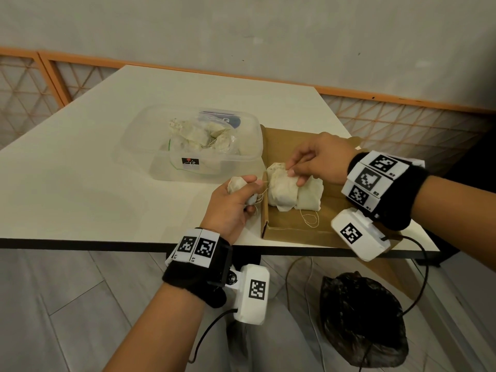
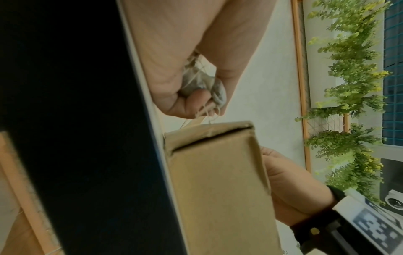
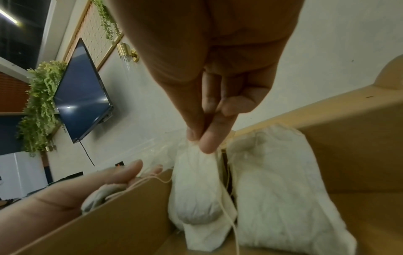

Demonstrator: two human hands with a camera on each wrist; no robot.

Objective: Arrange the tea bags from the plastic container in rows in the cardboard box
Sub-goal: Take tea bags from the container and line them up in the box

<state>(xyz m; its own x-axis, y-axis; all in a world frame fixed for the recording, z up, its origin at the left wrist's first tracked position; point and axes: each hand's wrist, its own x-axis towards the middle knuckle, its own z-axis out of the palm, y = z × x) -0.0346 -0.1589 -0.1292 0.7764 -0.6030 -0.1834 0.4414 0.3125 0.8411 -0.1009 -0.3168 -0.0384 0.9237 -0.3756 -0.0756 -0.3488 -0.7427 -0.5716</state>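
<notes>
A shallow cardboard box [image 1: 290, 229] lies on the table's near right part. Two white tea bags lie side by side in it: a left tea bag [image 1: 281, 187] and a right tea bag [image 1: 311, 196]. My right hand [image 1: 316, 159] pinches the top of the left tea bag [image 3: 196, 186] between thumb and finger. My left hand [image 1: 233, 202], just left of the box wall, grips another tea bag [image 1: 237, 185] with its strings trailing; it also shows in the left wrist view as a crumpled tea bag [image 2: 200, 82]. A clear plastic container [image 1: 196, 142] behind holds several more tea bags.
The white table [image 1: 80, 170] has its black front edge close to my left wrist. A black plastic bag [image 1: 362, 320] and cables lie on the floor below. Orange lattice panels line the wall behind.
</notes>
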